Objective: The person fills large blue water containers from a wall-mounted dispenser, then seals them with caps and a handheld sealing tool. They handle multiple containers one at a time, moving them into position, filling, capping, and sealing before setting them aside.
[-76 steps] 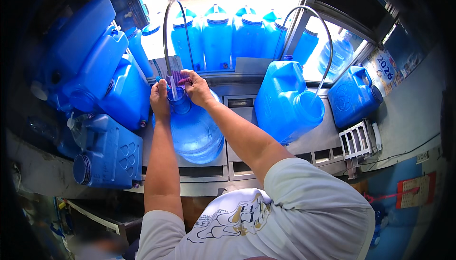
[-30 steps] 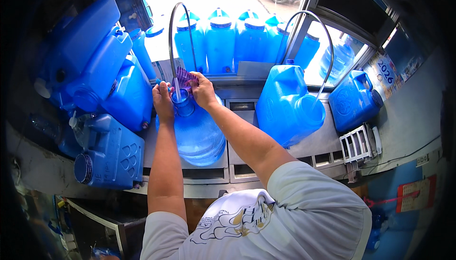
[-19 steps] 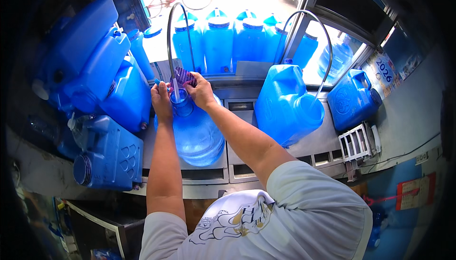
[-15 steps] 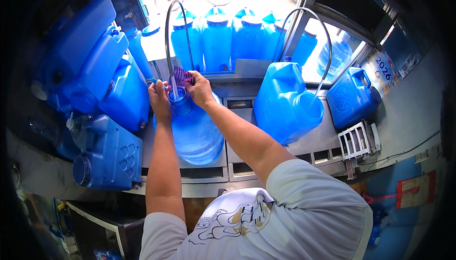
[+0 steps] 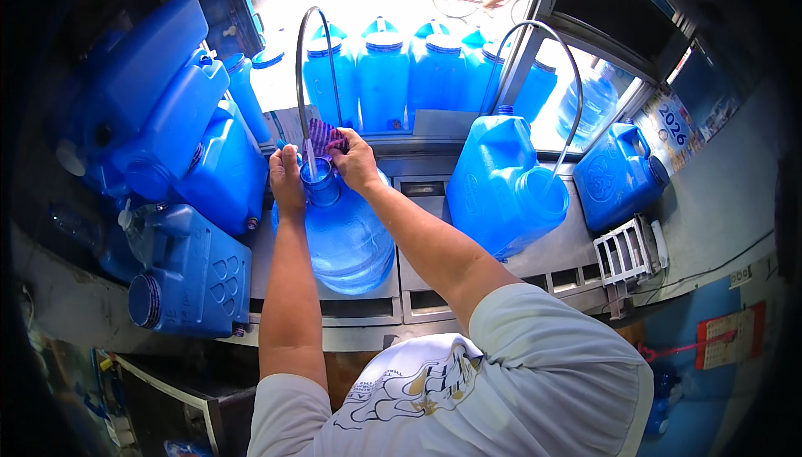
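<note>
A round blue water jug stands upright on the metal counter, its narrow neck topmost. A curved metal filling tube comes down with its pale end in the neck opening. Just beyond the neck, my right hand pinches a purple checked cloth. My left hand is beside the neck on its left, fingers curled together; a small light-blue bit shows at its fingertips, too small to name. The lower part of the cloth is partly hidden by the tube.
Right of the jug stands a blue slim container with a second curved tube in its wide mouth. Several blue containers crowd the left side. More stand in a row by the window. A white rack is at the counter's right edge.
My hands stay around the jug's neck, with the cloth showing a little more spread and shifted right. Outside, a cyclist has moved to the right.
</note>
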{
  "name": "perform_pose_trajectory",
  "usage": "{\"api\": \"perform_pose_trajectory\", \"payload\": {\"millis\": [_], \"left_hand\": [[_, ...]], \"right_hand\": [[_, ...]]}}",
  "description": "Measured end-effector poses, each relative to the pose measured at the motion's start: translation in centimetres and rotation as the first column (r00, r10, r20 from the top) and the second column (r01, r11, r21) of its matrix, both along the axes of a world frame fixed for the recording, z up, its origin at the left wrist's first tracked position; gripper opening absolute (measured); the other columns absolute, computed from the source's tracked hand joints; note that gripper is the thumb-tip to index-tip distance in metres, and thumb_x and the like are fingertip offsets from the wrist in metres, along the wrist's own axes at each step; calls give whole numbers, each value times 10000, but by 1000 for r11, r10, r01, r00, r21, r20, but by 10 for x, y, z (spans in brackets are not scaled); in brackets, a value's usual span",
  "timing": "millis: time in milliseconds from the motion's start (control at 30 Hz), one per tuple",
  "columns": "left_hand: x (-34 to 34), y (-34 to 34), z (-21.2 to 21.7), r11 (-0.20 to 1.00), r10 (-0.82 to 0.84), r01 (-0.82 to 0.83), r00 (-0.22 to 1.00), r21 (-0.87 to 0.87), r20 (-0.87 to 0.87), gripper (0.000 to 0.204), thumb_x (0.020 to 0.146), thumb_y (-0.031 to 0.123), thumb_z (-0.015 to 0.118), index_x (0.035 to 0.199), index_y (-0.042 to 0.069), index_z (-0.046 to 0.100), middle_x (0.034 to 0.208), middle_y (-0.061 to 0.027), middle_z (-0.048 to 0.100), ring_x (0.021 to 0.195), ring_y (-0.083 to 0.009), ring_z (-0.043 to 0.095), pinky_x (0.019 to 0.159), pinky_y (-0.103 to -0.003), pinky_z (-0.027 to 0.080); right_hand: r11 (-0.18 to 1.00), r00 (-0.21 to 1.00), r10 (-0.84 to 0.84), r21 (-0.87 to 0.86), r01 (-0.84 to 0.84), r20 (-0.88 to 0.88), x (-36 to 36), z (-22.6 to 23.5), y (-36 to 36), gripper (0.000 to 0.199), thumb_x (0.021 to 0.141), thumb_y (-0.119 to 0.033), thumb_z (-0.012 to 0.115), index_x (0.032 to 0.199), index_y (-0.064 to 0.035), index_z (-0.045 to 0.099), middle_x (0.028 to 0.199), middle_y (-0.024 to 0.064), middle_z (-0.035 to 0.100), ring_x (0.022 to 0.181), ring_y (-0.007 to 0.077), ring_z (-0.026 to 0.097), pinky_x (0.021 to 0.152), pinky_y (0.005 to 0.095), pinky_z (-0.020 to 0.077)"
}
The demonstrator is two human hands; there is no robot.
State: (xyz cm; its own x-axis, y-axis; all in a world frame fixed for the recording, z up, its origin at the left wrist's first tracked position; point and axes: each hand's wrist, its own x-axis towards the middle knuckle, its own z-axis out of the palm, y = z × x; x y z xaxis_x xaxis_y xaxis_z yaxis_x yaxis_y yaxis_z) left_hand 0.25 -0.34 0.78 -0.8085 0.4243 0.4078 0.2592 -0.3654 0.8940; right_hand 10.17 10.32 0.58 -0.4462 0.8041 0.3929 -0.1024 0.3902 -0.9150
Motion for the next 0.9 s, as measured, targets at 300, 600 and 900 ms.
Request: {"api": "perform_pose_trajectory", "payload": {"millis": [300, 600, 900], "left_hand": [[1, -2, 4, 1000, -5, 4, 1000, -11, -9, 450, 1022, 460, 555, 1046, 15, 612, 829, 35, 523, 728, -52, 432, 682, -232, 377], [4, -4, 7, 997, -72, 72, 997, 32, -6, 471, 1013, 481, 558, 1079, 14, 577, 942, -49, 652, 764, -67, 491, 716, -242, 414], [3, -3, 5, 994, -108, 107, 989, 14, 98, 478, 1011, 498, 552, 1089, 27, 576, 937, -55, 653, 802, -73, 543, 736, -237, 449]], "right_hand": [[998, 998, 61, -27, -61, 10, 0, -1, 2, 331, 864, -34, 695, 1191, -44, 641, 941, 80, 727, 849, 136, 675, 805, 293, 531], [996, 997, 79, -45, -79, -11, -2, -3, 4, 338, 868, -53, 729, 1194, -38, 640, 952, 84, 731, 864, 137, 674, 809, 290, 530], [998, 998, 58, -30, -58, 25, 2, 4, -1, 298, 874, -57, 725, 1163, -39, 655, 974, 88, 735, 871, 144, 679, 815, 298, 530]]}}
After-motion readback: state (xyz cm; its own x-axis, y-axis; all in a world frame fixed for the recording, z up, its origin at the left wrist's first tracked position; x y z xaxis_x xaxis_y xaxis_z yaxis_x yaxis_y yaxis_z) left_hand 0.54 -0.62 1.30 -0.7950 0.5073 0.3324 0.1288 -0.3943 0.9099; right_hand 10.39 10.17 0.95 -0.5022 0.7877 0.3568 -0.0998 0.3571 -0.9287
